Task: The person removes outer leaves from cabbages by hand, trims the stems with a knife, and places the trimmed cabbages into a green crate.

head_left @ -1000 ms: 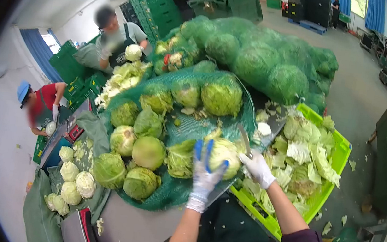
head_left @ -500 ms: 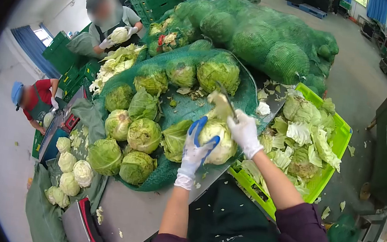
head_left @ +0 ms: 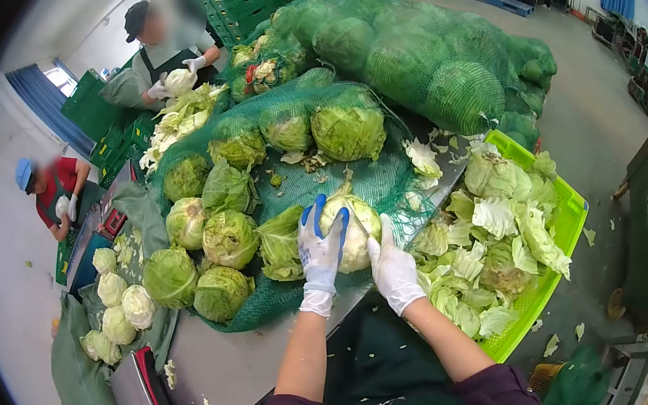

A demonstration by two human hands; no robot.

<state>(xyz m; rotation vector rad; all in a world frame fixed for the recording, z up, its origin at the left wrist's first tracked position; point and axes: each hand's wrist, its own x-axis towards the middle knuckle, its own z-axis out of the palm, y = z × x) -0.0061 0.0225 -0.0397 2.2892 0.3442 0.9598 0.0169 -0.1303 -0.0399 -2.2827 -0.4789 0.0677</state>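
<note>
My left hand [head_left: 322, 243], in a white glove with blue fingertips, holds the left side of a pale trimmed cabbage [head_left: 353, 226]. My right hand [head_left: 395, 268], in a white glove, is at the cabbage's right side with its fingers closed round a knife, whose thin blade [head_left: 361, 223] lies against the cabbage; the handle is hidden in the glove. Just left of my left hand is a green leafy cabbage [head_left: 282, 244]. More untrimmed cabbages [head_left: 231, 238] sit on green netting [head_left: 267, 306] to the left.
A lime green crate [head_left: 571, 233] of loose leaves stands at the right. Large netted sacks of cabbages [head_left: 415, 56] lie behind. Trimmed cabbages [head_left: 137, 306] and a red-edged device [head_left: 147, 387] are at the lower left. Two co-workers [head_left: 166, 53] handle cabbages on the left.
My right hand has moved down beside the cabbage with the knife. The leaf piece at the blade has gone from it, and a loose leaf lies at the netting's right edge.
</note>
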